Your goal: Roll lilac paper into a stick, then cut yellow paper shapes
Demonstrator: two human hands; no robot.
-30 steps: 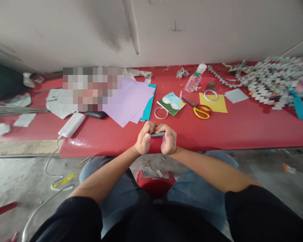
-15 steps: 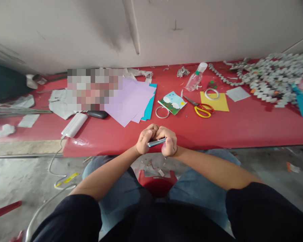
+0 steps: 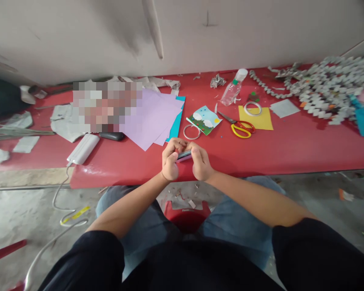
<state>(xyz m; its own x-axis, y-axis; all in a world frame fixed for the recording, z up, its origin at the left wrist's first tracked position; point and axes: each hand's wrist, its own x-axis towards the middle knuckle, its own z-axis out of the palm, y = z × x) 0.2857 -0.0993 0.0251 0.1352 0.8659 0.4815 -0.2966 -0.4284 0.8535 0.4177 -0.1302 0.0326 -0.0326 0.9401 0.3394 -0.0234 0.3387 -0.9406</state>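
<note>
A broad pale grey wall (image 3: 182, 36) rises beyond the left grip (image 3: 170, 161) and the right grip (image 3: 202, 161), and a grey concrete floor (image 3: 24, 206) shows lower down. Just under both grips runs the near edge of a long red bench (image 3: 261, 155), its covering smooth and slightly glossy. Far to their right sprawls a heap of folded whitish paper chains (image 3: 330, 95). Ahead and left of them, lilac paper sheets (image 3: 154, 117) fan over a turquoise sheet (image 3: 177, 123); ahead and right lie red-and-yellow-handled scissors (image 3: 233, 121), near a small printed card with clouds (image 3: 204, 120).

Both grips are closed on the ends of one slim flat blue-grey object (image 3: 184, 155), tilted slightly, its face mostly hidden. It looks stiff and light, probably slick, perhaps fragile if dropped. The two ends, pinched front and back without much squeeze, seem the best hold.
</note>
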